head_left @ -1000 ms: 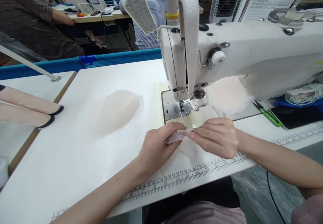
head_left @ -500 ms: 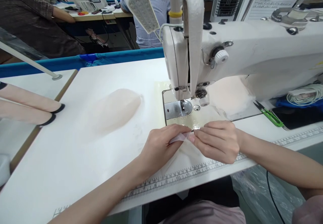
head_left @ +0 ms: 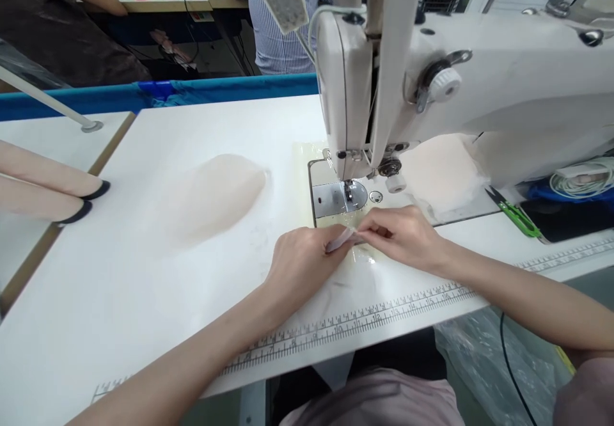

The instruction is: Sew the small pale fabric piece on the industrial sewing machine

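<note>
Just in front of the sewing machine's metal needle plate (head_left: 330, 199), both hands pinch a small strip of thin whitish sheer fabric (head_left: 339, 240). My left hand (head_left: 304, 260) is closed on its left part, thumb and fingers together. My right hand (head_left: 403, 237) grips the other end between thumb and fingertips, close against the left. The sewing machine's head (head_left: 345, 93) stands above and behind them, its presser foot over the plate. On the left of the table lies a flat oval sheer beige piece (head_left: 225, 196).
Pale fabric (head_left: 444, 173) lies under the machine arm. Green-handled thread snips (head_left: 515, 215) rest beside a dark flat item (head_left: 570, 218) at right. Two beige tubes with black ends (head_left: 43, 189) lie at left. A printed ruler (head_left: 336, 330) follows the front edge. People work beyond the blue cloth edge.
My right hand has turned, its knuckles higher and its fingers now pinching the strip from the side. More of the strip shows between the hands. The whole view has shifted slightly.
</note>
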The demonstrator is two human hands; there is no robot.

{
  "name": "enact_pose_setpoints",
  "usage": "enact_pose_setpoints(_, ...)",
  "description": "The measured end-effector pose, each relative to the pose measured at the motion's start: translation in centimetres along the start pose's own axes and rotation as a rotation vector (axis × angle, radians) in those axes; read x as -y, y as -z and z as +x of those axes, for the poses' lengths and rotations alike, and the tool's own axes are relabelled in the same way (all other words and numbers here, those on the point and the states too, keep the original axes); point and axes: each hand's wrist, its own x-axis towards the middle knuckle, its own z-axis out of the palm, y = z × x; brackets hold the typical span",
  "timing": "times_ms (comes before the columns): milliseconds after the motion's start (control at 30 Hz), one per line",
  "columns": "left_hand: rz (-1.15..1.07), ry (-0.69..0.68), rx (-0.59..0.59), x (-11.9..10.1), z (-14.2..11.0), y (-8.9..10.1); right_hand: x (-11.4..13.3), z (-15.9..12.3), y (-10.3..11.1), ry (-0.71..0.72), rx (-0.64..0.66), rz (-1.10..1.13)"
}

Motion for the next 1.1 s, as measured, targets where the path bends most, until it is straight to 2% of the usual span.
enact_pose_setpoints(133, 0.109, 0.033, -0.039, 0.1, 0.3, -0.2, -0.5, 0.7, -0.3, -0.189, 0.040, -0.091)
enact_pose_setpoints(300, 0.364, -0.223, -0.243, 0.1, 0.2, -0.3, -0.5, 1.5, -0.4, -0.314, 0.093, -0.230)
enact_pose_setpoints(433, 0.500, -0.428, -0.234, -0.2, -0.4, -0.5, -0.7, 1.9, -0.3, -0.356, 0.097, -0.142)
enact_pose_setpoints(533, 0.549, -0.501, -0.200, -0.5, -0.7, -0.5, -1.1, 1.9, -0.2, -0.364, 0.070, -0.128)
enact_pose_setpoints(633, 0.516, -0.469, -0.137, -0.4, -0.6, -0.3, -1.4, 1.7, -0.1, -0.319, 0.038, -0.189)
enact_pose_setpoints(833, 0.445, -0.441, -0.098, 0.3, 0.1, -0.1, -1.0, 0.4, 0.1, 0.014, 0.016, -0.455)
enact_pose_setpoints(1100, 0.456, -0.435, -0.108, 1.2, 0.6, 0.0, -0.5, 0.2, -0.1, 0.115, 0.068, -0.702)
